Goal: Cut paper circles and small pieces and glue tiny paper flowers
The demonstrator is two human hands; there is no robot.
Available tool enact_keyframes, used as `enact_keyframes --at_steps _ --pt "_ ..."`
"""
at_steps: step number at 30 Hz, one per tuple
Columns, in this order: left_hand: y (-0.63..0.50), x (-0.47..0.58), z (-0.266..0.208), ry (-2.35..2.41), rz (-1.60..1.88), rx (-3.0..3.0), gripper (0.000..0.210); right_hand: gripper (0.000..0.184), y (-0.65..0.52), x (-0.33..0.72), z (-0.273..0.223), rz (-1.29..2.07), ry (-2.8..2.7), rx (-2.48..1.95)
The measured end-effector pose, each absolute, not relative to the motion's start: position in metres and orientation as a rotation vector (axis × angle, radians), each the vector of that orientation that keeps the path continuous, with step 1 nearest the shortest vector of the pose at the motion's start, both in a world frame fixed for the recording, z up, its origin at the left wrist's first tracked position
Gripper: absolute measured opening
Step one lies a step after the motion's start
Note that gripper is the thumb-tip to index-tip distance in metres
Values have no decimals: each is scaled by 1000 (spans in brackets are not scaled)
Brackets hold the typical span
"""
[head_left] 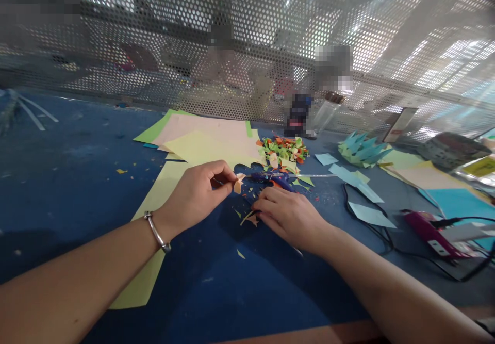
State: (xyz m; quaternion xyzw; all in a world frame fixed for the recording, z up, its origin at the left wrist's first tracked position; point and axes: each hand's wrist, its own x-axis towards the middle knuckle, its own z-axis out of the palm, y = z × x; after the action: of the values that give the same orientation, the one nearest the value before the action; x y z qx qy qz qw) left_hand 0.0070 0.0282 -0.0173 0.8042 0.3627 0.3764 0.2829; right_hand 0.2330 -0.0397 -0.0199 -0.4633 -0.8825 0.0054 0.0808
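Pinched in the fingertips of my left hand [204, 184] is a small folded piece of peach paper [239, 183]. My right hand [290, 217] rests low over the blue table, fingers curled and close together. A thin yellowish paper strip [247, 218] and a small brownish scrap [253, 220] lie at its fingertips; whether it grips anything is hard to make out. Just behind both hands lies a dark blue glue gun [266, 177] with an orange trigger and a clear glue stick [315, 175] at its back. A thin metallic tip shows under my right palm.
Behind is a pile of green and orange paper cuttings [284, 150]. Paper sheets [209, 137] lie left of it. Light blue strips [356, 181], a spiky blue paper piece [363, 149] and a magenta power strip [429, 235] with black cables are right. Perforated metal mesh [162, 50] borders the table.
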Motion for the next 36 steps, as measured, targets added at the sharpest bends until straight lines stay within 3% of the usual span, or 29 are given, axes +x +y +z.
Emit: enact_keyframes --at_steps 10,20,30,33,36 --pt "31 8 -16 1052 910 2178 7 20 -35 232 -25 -222 -2728 -1356" --pt "32 2 -22 1134 758 2417 4 18 -38 231 -20 -156 -2713 -1392" --pt "6 14 -5 1074 871 2513 4 13 -37 229 -23 -231 -2699 -1409" --pt "10 13 -7 1075 907 2462 6 12 -36 230 -22 -148 -2615 -1440" --pt "12 12 -10 1060 860 2273 2 7 -36 232 -19 141 -2348 -1413"
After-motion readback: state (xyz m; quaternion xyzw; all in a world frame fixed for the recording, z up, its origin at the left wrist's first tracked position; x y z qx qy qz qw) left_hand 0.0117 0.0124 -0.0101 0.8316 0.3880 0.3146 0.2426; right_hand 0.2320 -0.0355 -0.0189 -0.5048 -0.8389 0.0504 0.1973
